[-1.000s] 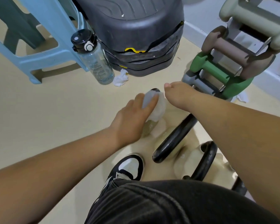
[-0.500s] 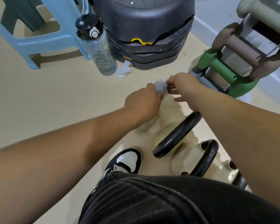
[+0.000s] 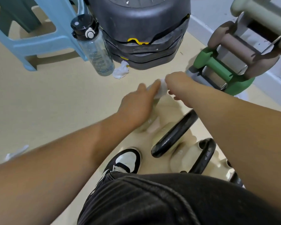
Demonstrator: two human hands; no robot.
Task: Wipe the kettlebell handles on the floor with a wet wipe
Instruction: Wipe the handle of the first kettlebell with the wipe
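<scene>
Cream kettlebells with black handles stand in a row on the floor. The middle one's handle (image 3: 173, 134) and the nearer one's handle (image 3: 204, 155) are bare. The farthest kettlebell (image 3: 146, 125) is mostly hidden under my hands. My left hand (image 3: 136, 105) lies over its top with fingers pressed on a white wet wipe (image 3: 162, 90). My right hand (image 3: 178, 85) pinches the same wipe from the right side. The handle under the wipe cannot be seen.
A clear water bottle with a black cap (image 3: 94, 47) and a crumpled used wipe (image 3: 121, 72) lie ahead. Behind them are a dark grey stepper (image 3: 141, 30) and a blue stool (image 3: 32, 39). A dumbbell rack (image 3: 225, 65) stands right. My shoe (image 3: 128, 160) is beside the kettlebells.
My right hand closed its fingers on the wipe, and the left hand shifted from a bunched grip to fingers laid flat along it. The view moved slightly closer.
</scene>
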